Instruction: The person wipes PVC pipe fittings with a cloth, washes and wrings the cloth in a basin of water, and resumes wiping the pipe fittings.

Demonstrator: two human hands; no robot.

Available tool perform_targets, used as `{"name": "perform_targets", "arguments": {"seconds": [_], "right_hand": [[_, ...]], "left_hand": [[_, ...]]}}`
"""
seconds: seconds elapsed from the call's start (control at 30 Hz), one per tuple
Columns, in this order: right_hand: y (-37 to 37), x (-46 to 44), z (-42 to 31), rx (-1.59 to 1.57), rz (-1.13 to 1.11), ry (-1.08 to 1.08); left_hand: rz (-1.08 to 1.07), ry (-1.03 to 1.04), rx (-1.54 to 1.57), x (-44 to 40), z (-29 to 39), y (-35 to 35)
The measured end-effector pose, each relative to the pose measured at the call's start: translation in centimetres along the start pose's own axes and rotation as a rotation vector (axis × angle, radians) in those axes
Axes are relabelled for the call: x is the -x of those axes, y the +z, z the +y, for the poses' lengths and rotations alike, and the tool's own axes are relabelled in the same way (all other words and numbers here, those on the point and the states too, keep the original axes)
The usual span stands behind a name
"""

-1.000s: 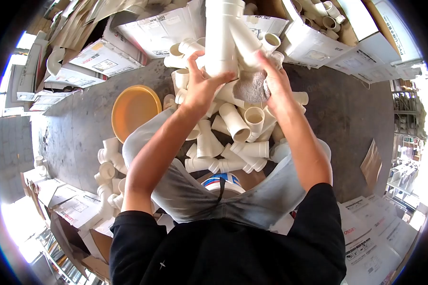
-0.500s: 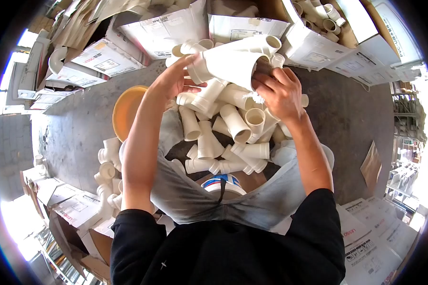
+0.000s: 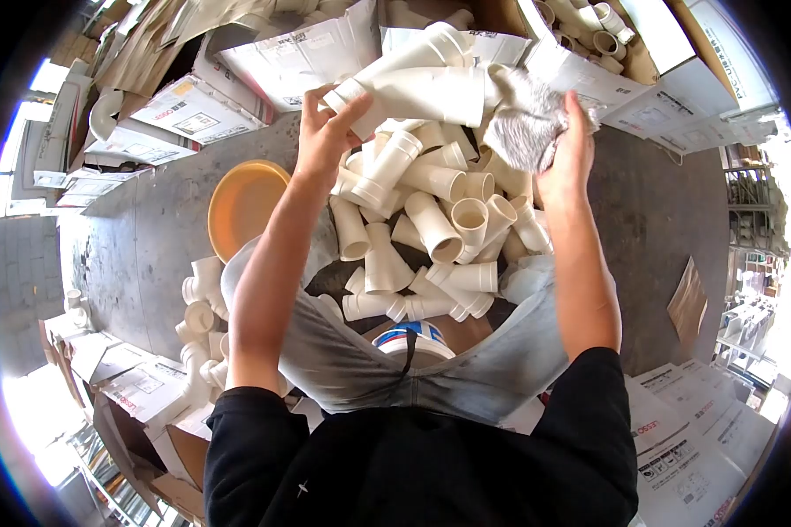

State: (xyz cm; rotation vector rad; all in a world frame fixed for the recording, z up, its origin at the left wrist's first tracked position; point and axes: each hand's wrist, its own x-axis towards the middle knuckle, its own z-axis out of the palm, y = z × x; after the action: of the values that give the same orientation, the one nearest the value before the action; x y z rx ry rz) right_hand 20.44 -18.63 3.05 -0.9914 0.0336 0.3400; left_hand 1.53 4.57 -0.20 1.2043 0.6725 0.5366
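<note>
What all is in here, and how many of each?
Held fitting: one, white, upper middle
Cloth: one, greyish, right of that fitting
Heaped fittings: many, off-white, floor in front
Side fittings: several, off-white, left of the legs
Basin: one, orange, left of the heap
Bucket: one, white-blue, between the thighs
Boxes: many, mostly white, around the edges
Cardboard piece: one, brown, floor at right
Shelving: some, greyish, right edge
Trousers: one pair, grey, lower middle
Shirt: one, black, bottom
Left hand: one, bare, gripping the fitting
Right hand: one, bare, holding the cloth

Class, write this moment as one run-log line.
left hand: gripping branched white pipe fitting | right hand: holding grey cloth | below: pile of fittings
</note>
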Motion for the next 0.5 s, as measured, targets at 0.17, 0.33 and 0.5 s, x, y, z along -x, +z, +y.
{"name": "perform_targets", "arguments": {"seconds": [0.17,0.33,0.5], "right_hand": [[-1.3,0.7,1.7,0.883,-0.173,-0.943],[0.5,3.1,3.4,1.687,-0.417,-1.460],[1.3,3.9,7.3,1.283,-0.925,-1.199]], "left_hand": [[-0.005,-0.337,0.101,0.8,-0.8,1.3],[-0.049,-0.673,0.274,2.2,-2.1,3.9],[-0.036,-0.707,0.491,2.0,-3.1,4.5]]}}
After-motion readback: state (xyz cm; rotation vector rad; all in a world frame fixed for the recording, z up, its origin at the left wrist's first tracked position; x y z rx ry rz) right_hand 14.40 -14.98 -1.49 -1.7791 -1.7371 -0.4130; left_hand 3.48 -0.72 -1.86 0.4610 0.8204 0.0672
